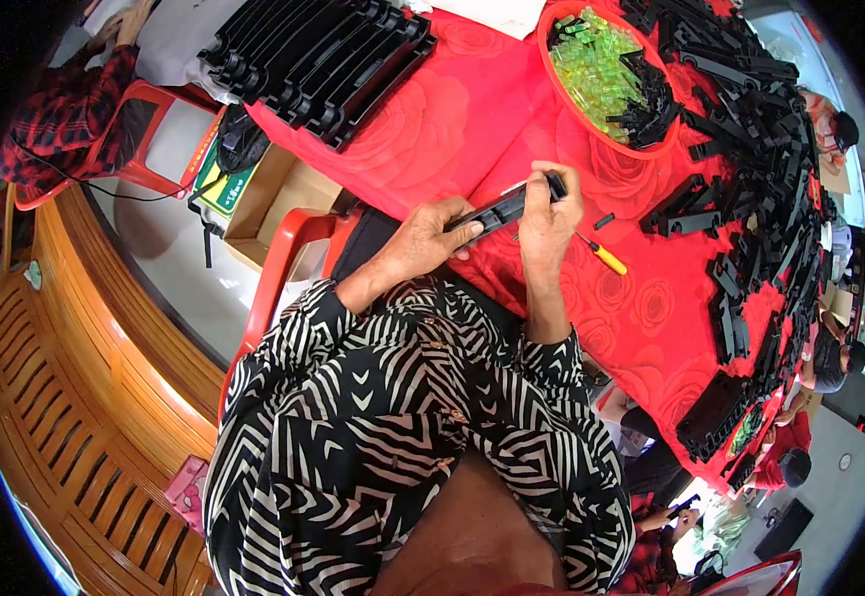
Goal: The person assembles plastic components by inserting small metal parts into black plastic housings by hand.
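Observation:
A long, narrow black plastic part [497,215] is held slantwise between my two hands, above the near edge of the table. My left hand [430,238] is closed round its lower left end, thumb along the top. At the upper right end, my right hand [549,214] grips the part with fingers and thumb bent over it. Whether a smaller piece sits under the right thumb is hidden. Just right of that hand, a screwdriver with a yellow handle [609,260] lies on the red tablecloth [641,303], near a small black piece [604,221].
An orange-red basin [554,70] holds yellow-green clear pieces and small black ones. Black parts [750,129] are heaped along the right. Neat rows of black parts [323,60] lie at the far left. Beside me are a red chair [298,233], cardboard box [263,204] and wooden bench [94,328]. Other people sit nearby.

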The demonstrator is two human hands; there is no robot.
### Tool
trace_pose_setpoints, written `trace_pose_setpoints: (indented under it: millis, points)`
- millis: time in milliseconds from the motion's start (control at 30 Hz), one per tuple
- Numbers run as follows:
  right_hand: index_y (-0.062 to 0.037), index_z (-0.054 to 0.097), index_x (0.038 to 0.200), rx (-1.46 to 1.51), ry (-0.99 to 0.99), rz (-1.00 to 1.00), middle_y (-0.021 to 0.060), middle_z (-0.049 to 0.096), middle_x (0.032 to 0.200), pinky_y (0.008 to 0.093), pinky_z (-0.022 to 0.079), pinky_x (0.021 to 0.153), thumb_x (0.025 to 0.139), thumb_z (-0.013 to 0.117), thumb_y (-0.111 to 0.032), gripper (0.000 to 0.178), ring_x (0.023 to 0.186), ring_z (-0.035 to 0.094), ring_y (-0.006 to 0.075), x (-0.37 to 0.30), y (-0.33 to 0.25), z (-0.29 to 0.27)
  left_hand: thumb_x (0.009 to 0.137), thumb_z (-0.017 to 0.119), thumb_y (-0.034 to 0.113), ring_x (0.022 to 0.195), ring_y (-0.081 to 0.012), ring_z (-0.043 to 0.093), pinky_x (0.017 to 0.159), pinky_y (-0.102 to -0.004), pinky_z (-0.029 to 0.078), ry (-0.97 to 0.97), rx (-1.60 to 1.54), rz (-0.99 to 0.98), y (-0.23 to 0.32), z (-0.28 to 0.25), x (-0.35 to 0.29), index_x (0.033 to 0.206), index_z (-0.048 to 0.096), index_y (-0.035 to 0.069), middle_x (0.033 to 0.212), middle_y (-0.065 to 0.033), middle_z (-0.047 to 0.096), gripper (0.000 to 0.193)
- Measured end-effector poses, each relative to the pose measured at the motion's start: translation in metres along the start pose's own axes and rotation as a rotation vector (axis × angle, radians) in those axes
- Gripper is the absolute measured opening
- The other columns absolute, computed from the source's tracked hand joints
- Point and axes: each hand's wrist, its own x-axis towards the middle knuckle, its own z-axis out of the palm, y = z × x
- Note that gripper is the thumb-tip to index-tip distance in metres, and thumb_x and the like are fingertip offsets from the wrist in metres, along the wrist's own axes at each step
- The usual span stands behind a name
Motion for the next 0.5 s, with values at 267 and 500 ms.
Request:
trace_pose_setpoints:
  millis: [267,500]
  points:
    - [-0.0005,0.053,0.087,0.085,0.015,-0.008,0.0015,0.049,0.072,0.0226,0.039,0.053,0.080,0.050,-0.003,0.008,0.060,0.046,0.0078,-0.003,-0.007,-0.002,0.085,0.057,0.014,0.056,-0.0064,0.051,0.052,-0.0213,0.041,0.025,0.253,-0.117,0.011,-0.004,-0.005,0.077,0.055,-0.001,0.062,0.0004,0.053,0.017]
    - [-0.0001,0.052,0.088,0.017,0.046,-0.001,0.0030,0.050,0.071,0.0233,0.040,0.053,0.079,0.049,-0.002,0.009,0.059,0.047,0.0088,-0.005,-0.008,0.003,0.081,0.061,0.016,0.049,-0.0102,0.053,0.047,-0.0264,0.043,0.140,0.309,-0.136,0.008,0.000,-0.009,0.076,0.056,-0.002,0.058,-0.0051,0.056,0.019]
